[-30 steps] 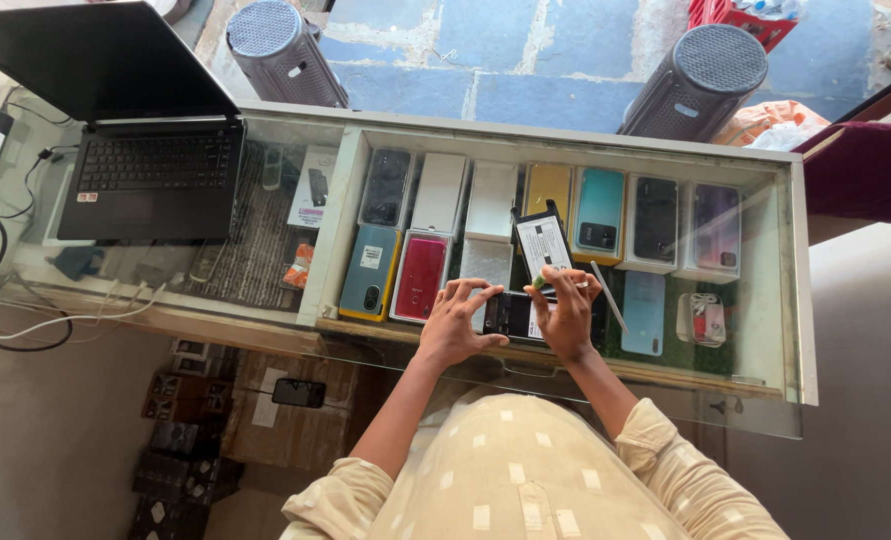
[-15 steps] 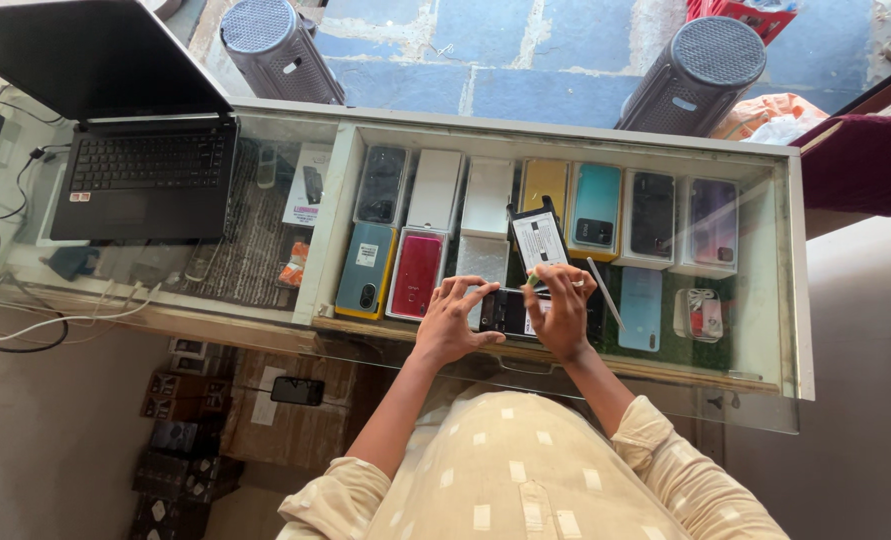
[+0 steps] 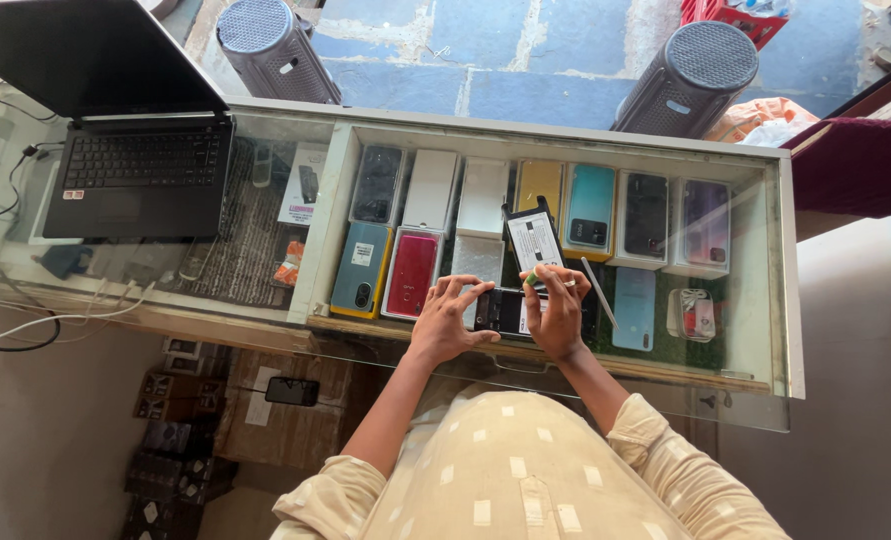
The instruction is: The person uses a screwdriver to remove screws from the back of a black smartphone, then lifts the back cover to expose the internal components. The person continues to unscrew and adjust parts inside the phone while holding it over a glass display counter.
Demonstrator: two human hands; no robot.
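Black and flat, a phone (image 3: 506,311) is lying on the glass counter (image 3: 265,250) between the person's two hands. The left hand (image 3: 447,322) is resting beside it with fingers spread apart, fingertips touching the phone's near edge. The right hand (image 3: 559,314) is pressing on the phone's other end, fingers curled together, pinching a small green piece (image 3: 531,277). Just beyond the right hand a phone with a white label (image 3: 533,238) is lying tilted. Beside that hand's far side a thin white stick (image 3: 599,293) is lying. Well away from the left hand an open black laptop (image 3: 135,175) is sitting.
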